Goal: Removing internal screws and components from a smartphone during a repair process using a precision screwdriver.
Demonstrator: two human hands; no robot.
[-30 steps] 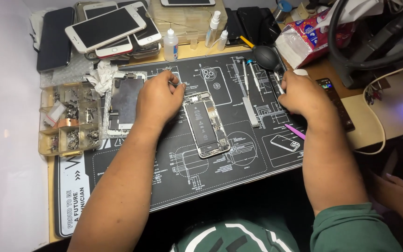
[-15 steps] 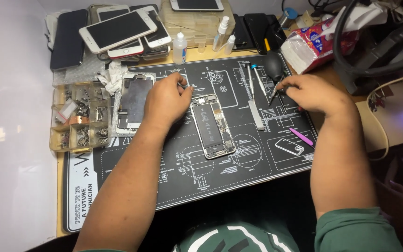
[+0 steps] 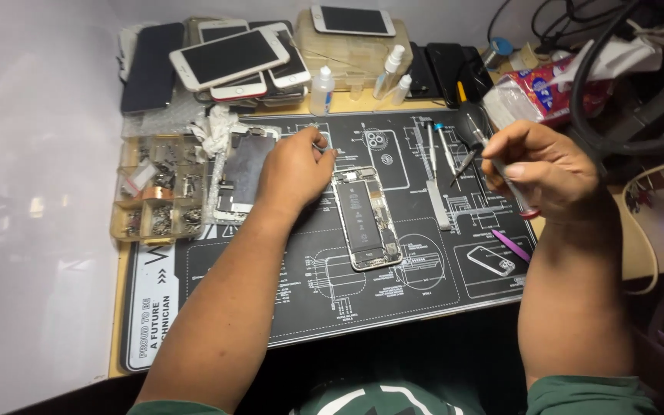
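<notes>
Your R hand (image 3: 551, 173) pinches a screwdriver (image 3: 493, 165), lifted above the mat.
L hand (image 3: 293, 170) curled loosely, empty, resting beside the opened phone (image 3: 365, 217), mid black repair mat (image 3: 393, 300); cluttered desk w/ stacked phones (image 3: 232, 58).

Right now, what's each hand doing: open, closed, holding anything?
Left hand: loosely curled beside the opened phone; whether it holds anything cannot be told.
Right hand: closed on a screwdriver.

Opened phone (image 3: 366, 217) with back off, dark battery exposed, lying flat lengthwise on the black mat, thin screwdriver (image 3: 501, 173) held tilted above the mat
</notes>
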